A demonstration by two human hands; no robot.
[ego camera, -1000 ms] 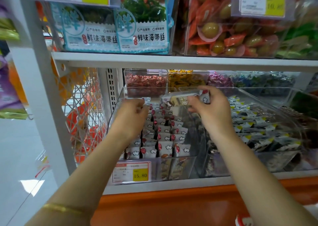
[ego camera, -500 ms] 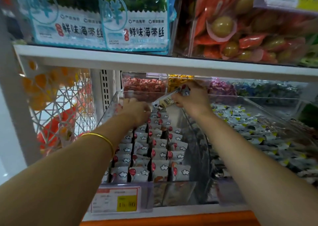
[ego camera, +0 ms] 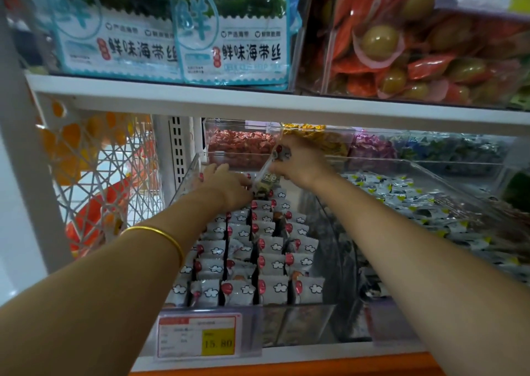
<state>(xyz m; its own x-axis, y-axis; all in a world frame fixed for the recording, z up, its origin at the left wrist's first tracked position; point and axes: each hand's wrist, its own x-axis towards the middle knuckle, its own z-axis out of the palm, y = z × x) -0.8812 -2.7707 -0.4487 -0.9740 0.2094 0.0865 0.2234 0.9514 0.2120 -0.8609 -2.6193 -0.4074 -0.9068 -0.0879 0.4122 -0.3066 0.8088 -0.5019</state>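
A clear plastic bin [ego camera: 189, 175] on the lower shelf holds several rows of small white snack packets [ego camera: 269, 264] with red balloon prints. My right hand [ego camera: 298, 163] pinches one such packet [ego camera: 268, 175] by its top at the back of the bin, and the packet hangs tilted with its lower end among the rear rows. My left hand [ego camera: 226, 183] reaches in beside it, fingers curled down at the back-left rows. What its fingertips touch is hidden. A gold bangle circles my left wrist.
A price tag [ego camera: 200, 335] reading 15.80 is clipped to the bin's front. A second clear bin [ego camera: 430, 200] of yellow-marked packets stands to the right. Smaller candy bins [ego camera: 238, 143] line the back. The upper shelf [ego camera: 258, 103] hangs low overhead. A white wire side panel [ego camera: 94, 175] closes the left.
The view has moved closer and lower. My right hand carried the packet from flat above the bin to the back, tipping it end-down. My left hand slid further back.
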